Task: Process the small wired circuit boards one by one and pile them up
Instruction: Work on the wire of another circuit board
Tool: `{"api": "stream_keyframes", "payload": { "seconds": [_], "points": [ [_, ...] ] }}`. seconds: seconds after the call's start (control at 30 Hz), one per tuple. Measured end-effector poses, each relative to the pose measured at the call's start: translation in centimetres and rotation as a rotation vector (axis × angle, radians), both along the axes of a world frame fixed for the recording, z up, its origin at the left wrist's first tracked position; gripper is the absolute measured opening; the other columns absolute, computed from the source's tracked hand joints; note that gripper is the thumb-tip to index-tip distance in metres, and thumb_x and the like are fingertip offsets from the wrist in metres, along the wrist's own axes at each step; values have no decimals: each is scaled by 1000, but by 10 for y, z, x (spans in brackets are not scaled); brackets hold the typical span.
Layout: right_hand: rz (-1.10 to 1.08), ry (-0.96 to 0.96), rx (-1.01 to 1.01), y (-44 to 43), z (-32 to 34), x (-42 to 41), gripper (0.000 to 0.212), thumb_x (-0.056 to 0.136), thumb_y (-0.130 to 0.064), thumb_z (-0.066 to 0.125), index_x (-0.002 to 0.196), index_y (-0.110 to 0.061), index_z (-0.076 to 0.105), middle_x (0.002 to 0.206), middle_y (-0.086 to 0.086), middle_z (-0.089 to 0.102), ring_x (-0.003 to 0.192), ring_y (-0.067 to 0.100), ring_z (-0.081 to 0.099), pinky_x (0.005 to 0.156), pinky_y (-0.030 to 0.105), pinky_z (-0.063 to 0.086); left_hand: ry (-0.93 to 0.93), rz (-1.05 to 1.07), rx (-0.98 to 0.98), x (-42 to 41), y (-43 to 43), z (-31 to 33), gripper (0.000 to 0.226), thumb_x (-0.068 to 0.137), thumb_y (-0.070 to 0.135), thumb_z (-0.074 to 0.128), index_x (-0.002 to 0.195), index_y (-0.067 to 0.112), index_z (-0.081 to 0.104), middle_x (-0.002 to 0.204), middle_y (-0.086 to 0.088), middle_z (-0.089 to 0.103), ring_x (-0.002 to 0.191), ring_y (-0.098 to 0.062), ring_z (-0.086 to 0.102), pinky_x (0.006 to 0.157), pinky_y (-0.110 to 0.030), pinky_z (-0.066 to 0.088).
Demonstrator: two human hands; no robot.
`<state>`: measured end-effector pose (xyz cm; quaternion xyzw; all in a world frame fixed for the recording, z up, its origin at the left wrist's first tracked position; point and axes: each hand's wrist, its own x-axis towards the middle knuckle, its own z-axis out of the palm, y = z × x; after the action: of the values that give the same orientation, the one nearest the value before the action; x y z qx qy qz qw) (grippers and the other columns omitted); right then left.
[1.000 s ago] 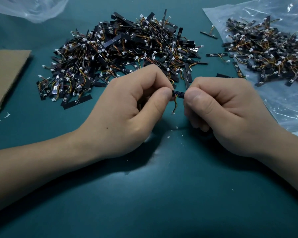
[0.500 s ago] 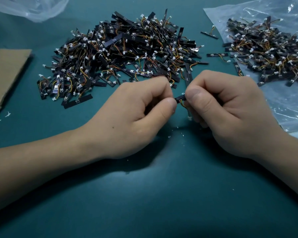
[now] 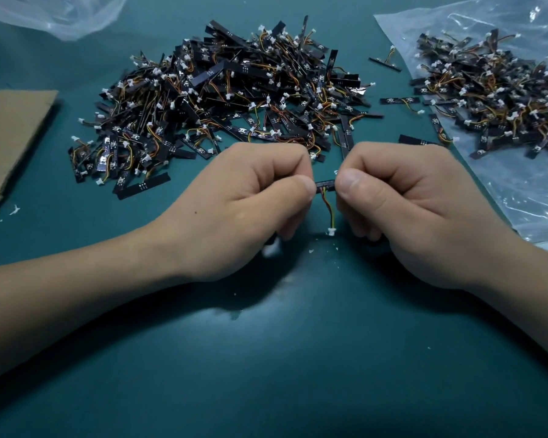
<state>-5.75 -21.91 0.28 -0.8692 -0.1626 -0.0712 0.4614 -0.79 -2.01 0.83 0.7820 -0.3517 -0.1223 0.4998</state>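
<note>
Between the two thumbs, a small black wired circuit board strip [image 3: 325,184] is being pinched at both ends. The left hand [image 3: 241,210] and the right hand [image 3: 418,210] are each curling tightly onto it, close together but not touching. Below the strip, its red, yellow and dark wires [image 3: 326,210] are hanging down to a white plug [image 3: 331,231] near the teal mat [image 3: 282,358]. Beyond the strip, a big loose heap of similar boards [image 3: 234,99] is lying, and beyond it to the right another heap [image 3: 494,99] is sitting on a clear plastic sheet [image 3: 519,197]. Too much bending or twisting is probably risking a snapped strip or torn solder joints, and the dangling plug could be snagging on a finger.
</note>
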Motion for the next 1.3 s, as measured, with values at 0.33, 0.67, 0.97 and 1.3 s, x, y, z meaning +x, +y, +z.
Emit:
{"api": "stream_keyframes", "payload": {
  "seconds": [0.33,0.67,0.97,1.3],
  "points": [
    [12,1,6,0,2,0,30,102,-21,51,72,-22,56,58,0,58,51,19,57,55,24,43,-52,18,-19,-1,0,-1,26,94,8,52,69,14,55,57,5,57,52,-12,50,55,-23,39],
    [5,-20,-50,2,2,-1,27,103,-22,51,77,-27,55,62,-1,61,57,18,57,56,20,41,-46,21,-5,0,-1,1,27,93,8,51,67,13,54,55,8,54,52,-11,48,55,-26,39],
    [49,65,0,-3,1,-1,31,98,-23,50,69,-13,58,59,5,63,50,18,59,53,22,44,-42,4,20,-1,-1,0,29,94,11,53,66,19,55,57,6,57,53,-13,50,55,-27,40],
    [60,70,-4,-4,-1,1,30,98,-22,52,70,-14,59,61,4,64,53,19,60,55,24,44,-26,12,4,-1,-1,0,28,95,12,52,68,18,55,57,4,57,52,-15,50,55,-27,40]
  ]
}}
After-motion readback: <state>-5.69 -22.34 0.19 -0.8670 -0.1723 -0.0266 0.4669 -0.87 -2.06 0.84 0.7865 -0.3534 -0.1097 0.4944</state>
